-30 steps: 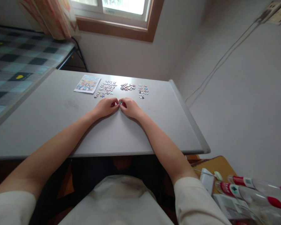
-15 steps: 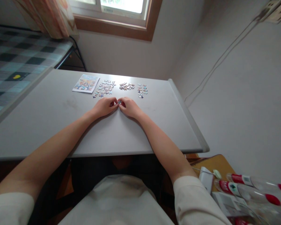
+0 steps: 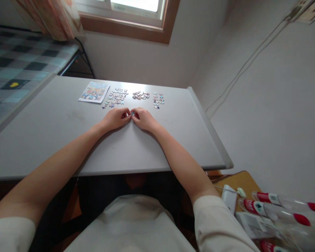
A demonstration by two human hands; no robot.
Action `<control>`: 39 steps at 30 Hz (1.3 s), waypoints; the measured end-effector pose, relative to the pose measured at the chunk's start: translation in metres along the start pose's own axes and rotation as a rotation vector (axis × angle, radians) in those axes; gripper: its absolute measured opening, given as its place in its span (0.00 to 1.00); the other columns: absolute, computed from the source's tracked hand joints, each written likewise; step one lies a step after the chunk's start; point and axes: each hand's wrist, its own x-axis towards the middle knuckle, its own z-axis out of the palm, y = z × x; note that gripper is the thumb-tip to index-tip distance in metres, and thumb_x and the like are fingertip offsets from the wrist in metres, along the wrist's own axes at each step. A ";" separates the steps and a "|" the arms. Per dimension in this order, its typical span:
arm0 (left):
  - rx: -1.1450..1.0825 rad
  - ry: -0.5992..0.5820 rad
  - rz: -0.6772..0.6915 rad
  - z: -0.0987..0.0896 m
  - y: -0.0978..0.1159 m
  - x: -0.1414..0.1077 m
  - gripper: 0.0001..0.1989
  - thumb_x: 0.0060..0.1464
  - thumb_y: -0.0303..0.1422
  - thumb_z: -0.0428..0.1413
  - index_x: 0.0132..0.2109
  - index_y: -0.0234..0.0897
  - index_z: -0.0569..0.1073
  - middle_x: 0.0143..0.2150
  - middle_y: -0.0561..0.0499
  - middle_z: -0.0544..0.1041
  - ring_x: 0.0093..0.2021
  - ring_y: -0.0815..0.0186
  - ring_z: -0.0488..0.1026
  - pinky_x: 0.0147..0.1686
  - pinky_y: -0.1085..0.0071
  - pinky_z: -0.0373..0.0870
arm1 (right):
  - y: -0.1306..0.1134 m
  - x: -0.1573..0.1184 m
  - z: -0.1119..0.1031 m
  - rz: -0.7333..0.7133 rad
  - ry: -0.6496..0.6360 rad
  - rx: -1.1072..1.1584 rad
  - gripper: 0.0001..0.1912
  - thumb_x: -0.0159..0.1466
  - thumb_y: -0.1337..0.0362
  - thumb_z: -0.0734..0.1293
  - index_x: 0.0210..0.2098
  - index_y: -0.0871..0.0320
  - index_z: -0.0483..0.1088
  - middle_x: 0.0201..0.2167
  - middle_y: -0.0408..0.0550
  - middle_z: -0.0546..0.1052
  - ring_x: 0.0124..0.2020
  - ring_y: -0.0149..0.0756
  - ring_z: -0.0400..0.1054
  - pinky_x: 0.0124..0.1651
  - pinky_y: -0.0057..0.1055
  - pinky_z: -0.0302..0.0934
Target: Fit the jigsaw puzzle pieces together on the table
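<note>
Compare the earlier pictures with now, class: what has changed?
Only the view drifted: things on the table appear slightly farther left and higher. Nothing was visibly taken or released. The left hand and right hand still meet at a small piece; the picture sheet and puzzle pieces lie as before.

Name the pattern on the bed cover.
Checked: the bed cover has black, grey and pale blue squares, seen best in the head view.

The head-worn camera looks forward (and well down) over the table (image 3: 132,150)
</note>
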 end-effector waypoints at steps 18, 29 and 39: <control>0.004 0.007 -0.005 0.003 -0.004 0.001 0.15 0.53 0.42 0.51 0.35 0.37 0.76 0.26 0.51 0.75 0.26 0.67 0.66 0.29 0.73 0.57 | -0.004 0.000 -0.002 0.022 -0.028 0.004 0.13 0.64 0.67 0.59 0.45 0.62 0.71 0.35 0.48 0.70 0.37 0.33 0.62 0.44 0.29 0.57; 0.010 0.006 0.009 0.001 -0.002 0.000 0.15 0.53 0.42 0.51 0.34 0.35 0.75 0.26 0.51 0.74 0.25 0.68 0.66 0.27 0.74 0.56 | 0.000 0.001 0.000 -0.012 -0.013 -0.011 0.14 0.63 0.67 0.59 0.44 0.63 0.71 0.35 0.48 0.70 0.35 0.32 0.62 0.44 0.28 0.56; 0.024 0.009 0.001 0.002 -0.004 0.000 0.15 0.52 0.43 0.51 0.34 0.36 0.76 0.25 0.51 0.74 0.25 0.68 0.66 0.27 0.74 0.56 | -0.002 0.001 -0.001 -0.008 -0.015 -0.026 0.13 0.63 0.68 0.59 0.44 0.63 0.71 0.36 0.49 0.71 0.36 0.34 0.63 0.44 0.29 0.57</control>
